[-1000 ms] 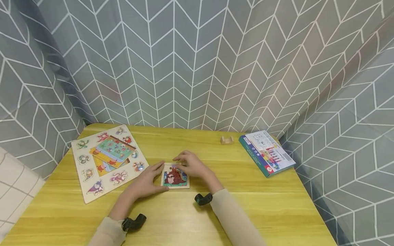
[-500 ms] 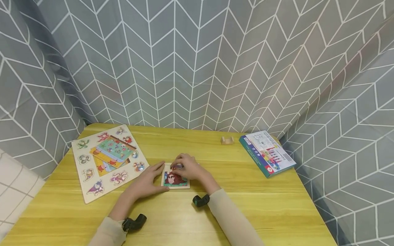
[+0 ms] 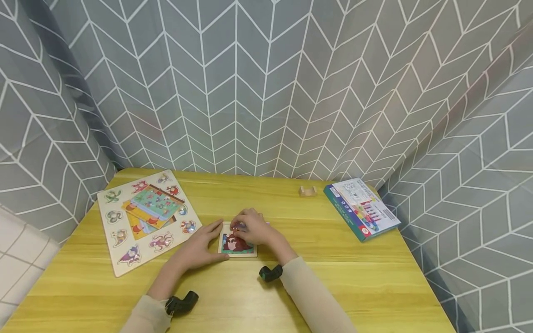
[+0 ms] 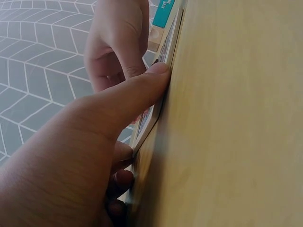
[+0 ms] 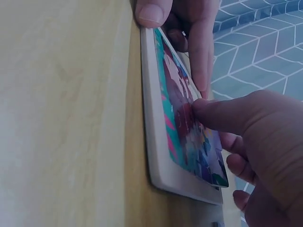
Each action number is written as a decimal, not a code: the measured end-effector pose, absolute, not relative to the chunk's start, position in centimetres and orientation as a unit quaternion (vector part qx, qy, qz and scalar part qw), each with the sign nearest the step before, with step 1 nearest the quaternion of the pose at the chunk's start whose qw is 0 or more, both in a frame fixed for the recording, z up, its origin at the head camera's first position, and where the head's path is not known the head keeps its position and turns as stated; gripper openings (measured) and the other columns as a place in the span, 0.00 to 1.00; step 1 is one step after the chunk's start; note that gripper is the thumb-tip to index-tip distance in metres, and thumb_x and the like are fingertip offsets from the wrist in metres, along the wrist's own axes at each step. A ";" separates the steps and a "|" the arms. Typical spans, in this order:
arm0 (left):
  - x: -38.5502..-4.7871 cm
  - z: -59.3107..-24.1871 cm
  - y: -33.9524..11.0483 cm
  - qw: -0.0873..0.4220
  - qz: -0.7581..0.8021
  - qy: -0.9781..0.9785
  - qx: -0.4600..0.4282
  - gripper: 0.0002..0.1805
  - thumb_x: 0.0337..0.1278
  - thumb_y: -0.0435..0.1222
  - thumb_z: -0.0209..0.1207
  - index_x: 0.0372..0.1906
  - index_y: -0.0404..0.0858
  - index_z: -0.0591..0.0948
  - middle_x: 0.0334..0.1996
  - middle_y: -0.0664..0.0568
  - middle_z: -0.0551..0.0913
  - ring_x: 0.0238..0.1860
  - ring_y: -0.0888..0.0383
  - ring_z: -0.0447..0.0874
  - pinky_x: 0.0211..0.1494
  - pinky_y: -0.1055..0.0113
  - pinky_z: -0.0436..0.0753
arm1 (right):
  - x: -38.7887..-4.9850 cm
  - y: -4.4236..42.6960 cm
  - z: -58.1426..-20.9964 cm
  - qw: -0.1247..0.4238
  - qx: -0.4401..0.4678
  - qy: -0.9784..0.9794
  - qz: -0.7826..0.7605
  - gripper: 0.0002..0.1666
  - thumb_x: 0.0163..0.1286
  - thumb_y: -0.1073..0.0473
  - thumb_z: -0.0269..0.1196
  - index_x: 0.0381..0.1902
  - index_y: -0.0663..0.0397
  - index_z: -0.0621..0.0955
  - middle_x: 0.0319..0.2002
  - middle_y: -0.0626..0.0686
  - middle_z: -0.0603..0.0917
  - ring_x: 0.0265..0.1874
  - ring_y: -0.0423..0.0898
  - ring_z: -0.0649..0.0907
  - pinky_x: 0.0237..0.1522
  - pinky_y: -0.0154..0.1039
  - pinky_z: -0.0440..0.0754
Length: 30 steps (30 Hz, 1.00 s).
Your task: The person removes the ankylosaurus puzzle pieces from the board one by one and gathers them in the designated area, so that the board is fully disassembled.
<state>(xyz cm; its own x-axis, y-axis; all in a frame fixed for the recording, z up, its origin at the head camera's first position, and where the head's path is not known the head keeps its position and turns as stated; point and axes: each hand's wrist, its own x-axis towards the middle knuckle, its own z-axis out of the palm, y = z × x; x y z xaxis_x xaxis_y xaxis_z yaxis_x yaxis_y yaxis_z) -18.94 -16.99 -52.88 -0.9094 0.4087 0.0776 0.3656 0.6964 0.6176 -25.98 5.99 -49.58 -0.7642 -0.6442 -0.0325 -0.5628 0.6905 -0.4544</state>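
A small square picture puzzle (image 3: 238, 251) in a pale wooden frame lies flat on the table, showing a figure with long red-brown hair. My left hand (image 3: 199, 249) rests at its left side, thumb along the near edge and a nearly straight index finger along the far edge. My right hand (image 3: 256, 229) is over the puzzle's upper right. Its thumb and fingers pinch a colourful puzzle piece (image 5: 214, 165), whose near corner sits raised above the frame in the right wrist view. Part of the picture is hidden under that hand.
A large board with sea-animal pieces (image 3: 160, 240) lies at the left, bearing several overlapping picture boards (image 3: 156, 203). A small wooden holder (image 3: 307, 191) stands at the back. A teal-edged box (image 3: 361, 208) lies at the right, before a grey patterned curtain (image 3: 250, 92).
My right hand has shifted slightly left and lower over the puzzle, its fingertips closing together on the piece. My left hand and the frame have stayed in place.
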 end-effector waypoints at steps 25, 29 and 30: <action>-18.9 -52.7 -16.7 0.031 0.329 0.920 0.209 0.57 0.56 0.59 0.75 0.81 0.32 0.64 0.82 0.40 0.62 0.79 0.33 0.62 0.77 0.36 0.67 | -26.8 7.0 -48.6 0.107 -0.354 0.911 -0.183 0.18 0.76 0.55 0.69 0.60 0.47 0.89 0.53 0.49 0.88 0.53 0.46 0.81 0.55 0.46 0.72; -18.7 -52.6 -16.7 0.030 0.332 0.920 0.209 0.57 0.56 0.59 0.75 0.81 0.32 0.64 0.82 0.40 0.63 0.79 0.34 0.62 0.77 0.36 0.68 | -26.7 7.1 -48.4 0.110 -0.356 0.909 -0.188 0.19 0.75 0.56 0.69 0.62 0.46 0.89 0.53 0.49 0.88 0.52 0.45 0.82 0.52 0.45 0.71; -18.7 -52.6 -16.8 0.030 0.332 0.920 0.208 0.57 0.56 0.59 0.75 0.81 0.32 0.64 0.82 0.40 0.63 0.79 0.34 0.62 0.77 0.35 0.68 | -26.8 7.1 -48.4 0.113 -0.357 0.908 -0.189 0.19 0.75 0.56 0.69 0.62 0.47 0.88 0.53 0.49 0.88 0.53 0.45 0.82 0.53 0.45 0.71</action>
<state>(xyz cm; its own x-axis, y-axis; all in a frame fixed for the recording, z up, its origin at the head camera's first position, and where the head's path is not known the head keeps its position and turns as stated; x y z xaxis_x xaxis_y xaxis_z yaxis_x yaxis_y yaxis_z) -18.73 -16.77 -52.56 -0.9118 0.4021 0.0833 0.3626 0.6931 0.6231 -26.76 7.09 -48.41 -0.7201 -0.6903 -0.0700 -0.6051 0.6742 -0.4233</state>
